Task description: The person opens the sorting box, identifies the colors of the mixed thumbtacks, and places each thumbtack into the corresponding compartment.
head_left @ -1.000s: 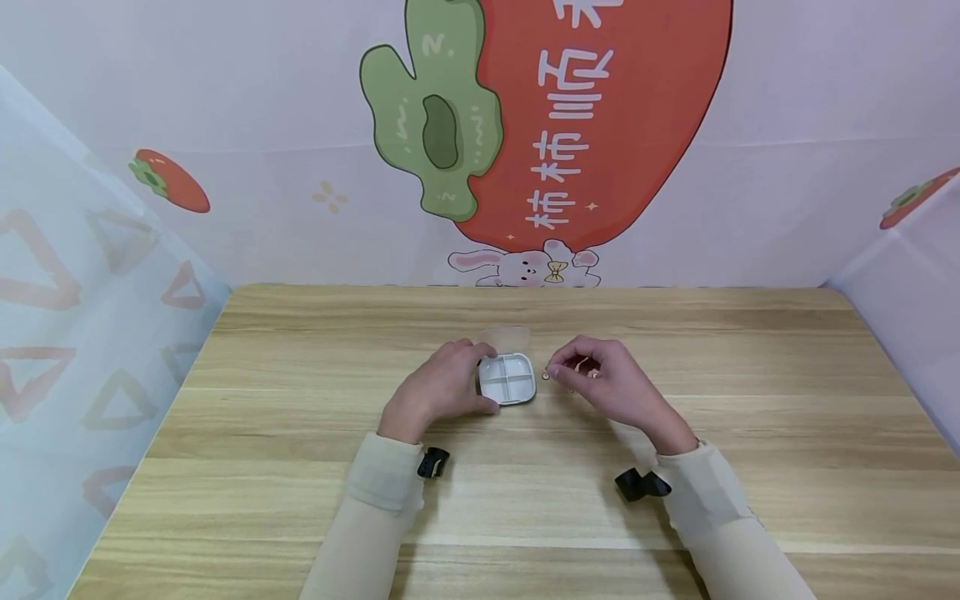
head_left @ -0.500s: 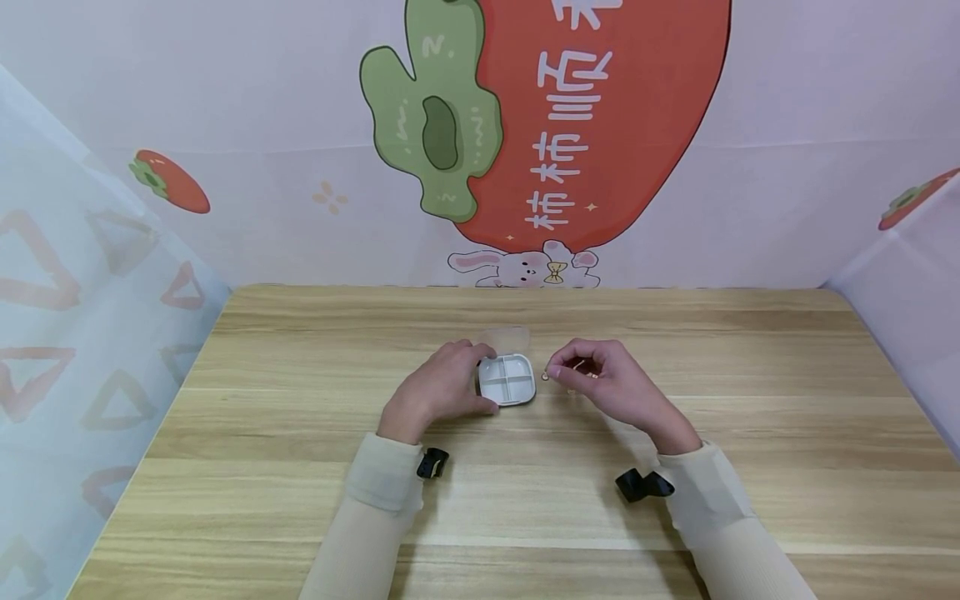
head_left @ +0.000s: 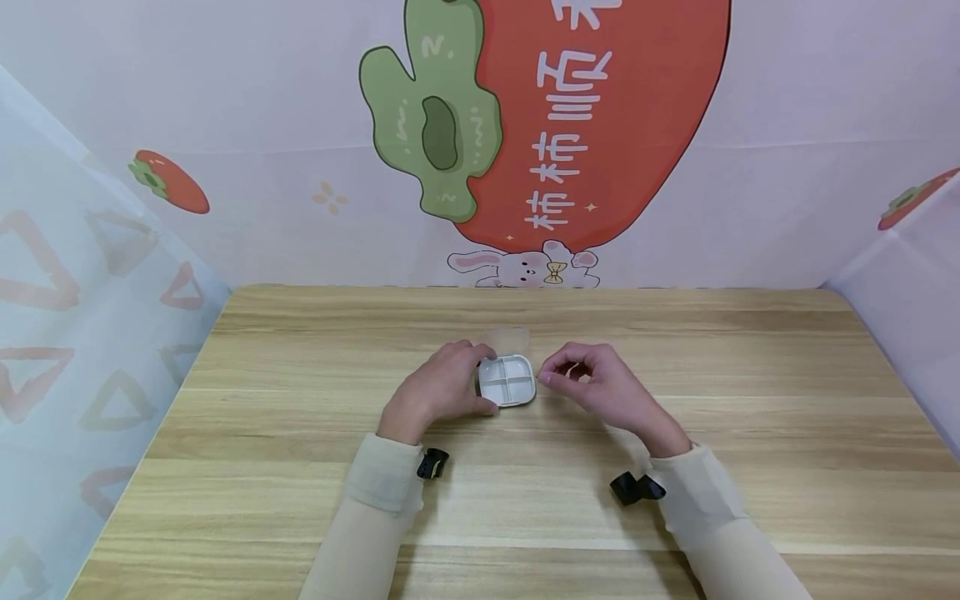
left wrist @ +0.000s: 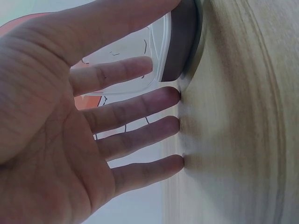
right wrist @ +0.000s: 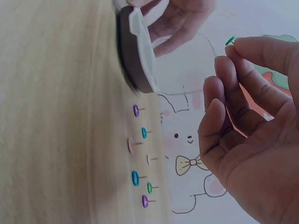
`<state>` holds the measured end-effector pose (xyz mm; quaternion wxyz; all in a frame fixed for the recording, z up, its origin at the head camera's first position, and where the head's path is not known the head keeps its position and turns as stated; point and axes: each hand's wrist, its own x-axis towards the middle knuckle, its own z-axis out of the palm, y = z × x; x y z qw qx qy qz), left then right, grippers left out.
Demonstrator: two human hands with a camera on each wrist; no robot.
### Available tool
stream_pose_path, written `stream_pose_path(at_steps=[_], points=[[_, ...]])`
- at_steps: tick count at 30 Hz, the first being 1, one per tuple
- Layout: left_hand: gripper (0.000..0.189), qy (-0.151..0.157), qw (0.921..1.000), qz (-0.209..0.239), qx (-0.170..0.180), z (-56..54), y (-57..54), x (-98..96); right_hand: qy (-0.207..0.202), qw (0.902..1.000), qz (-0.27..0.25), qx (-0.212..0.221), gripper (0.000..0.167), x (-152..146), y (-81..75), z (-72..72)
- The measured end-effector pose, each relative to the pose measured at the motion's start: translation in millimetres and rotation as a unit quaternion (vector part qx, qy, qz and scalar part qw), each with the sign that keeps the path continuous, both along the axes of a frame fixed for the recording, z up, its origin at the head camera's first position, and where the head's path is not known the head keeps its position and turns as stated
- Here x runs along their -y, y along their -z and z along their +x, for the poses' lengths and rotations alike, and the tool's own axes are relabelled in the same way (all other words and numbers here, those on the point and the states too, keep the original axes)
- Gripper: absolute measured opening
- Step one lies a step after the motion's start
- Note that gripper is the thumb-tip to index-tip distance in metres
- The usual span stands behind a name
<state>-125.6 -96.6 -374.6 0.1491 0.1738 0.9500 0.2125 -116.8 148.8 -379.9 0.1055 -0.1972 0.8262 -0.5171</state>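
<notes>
A small four-compartment box [head_left: 507, 380], pale inside with a dark outer base, stands on the wooden table with its clear lid [head_left: 506, 338] swung back. My left hand [head_left: 442, 387] holds it from the left, thumb at the near side and index finger at the far side; the other fingers spread behind. Just right of the box, my right hand [head_left: 600, 387] pinches a green thumbtack [right wrist: 230, 41] between thumb and index finger, raised off the table. In the right wrist view, several more thumbtacks, including a blue one [right wrist: 135, 178], rest with pins up beside the box.
Purple [right wrist: 136, 110], pink [right wrist: 131, 144] and green [right wrist: 149, 188] heads show among the loose tacks. The wooden table [head_left: 300, 517] meets a printed cloth backdrop [head_left: 270, 217] at its far edge. Black mounts [head_left: 432, 463] sit at both wrists.
My right hand has lifted a little and shifted left toward the box, carrying the green thumbtack. The left hand and the box have stayed in place.
</notes>
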Motion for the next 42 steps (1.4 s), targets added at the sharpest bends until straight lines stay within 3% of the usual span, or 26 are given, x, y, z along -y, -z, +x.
stream_pose_path(at_steps=[9,14,24,30,42], points=[[0.068,0.002,1.0000,0.003,0.002,1.1,-1.0,0.5,0.008,0.9993,0.006,-0.035,0.004,8,9.5,1.4],[0.068,0.008,1.0000,0.006,-0.001,1.2,-0.7,0.4,0.017,0.9965,0.043,-0.071,0.003,12,12.1,3.2],[0.069,0.011,0.9999,0.003,-0.003,2.4,-2.0,0.4,0.033,0.9804,0.142,-0.133,0.004,17,13.1,5.0],[0.069,0.013,0.9999,0.003,-0.006,2.7,-1.4,-0.3,0.027,0.9705,0.173,-0.165,0.004,20,14.8,6.1],[0.069,0.019,0.9998,0.001,-0.010,2.5,-2.1,-0.8,0.024,0.9602,0.224,-0.165,0.004,27,16.2,9.2]])
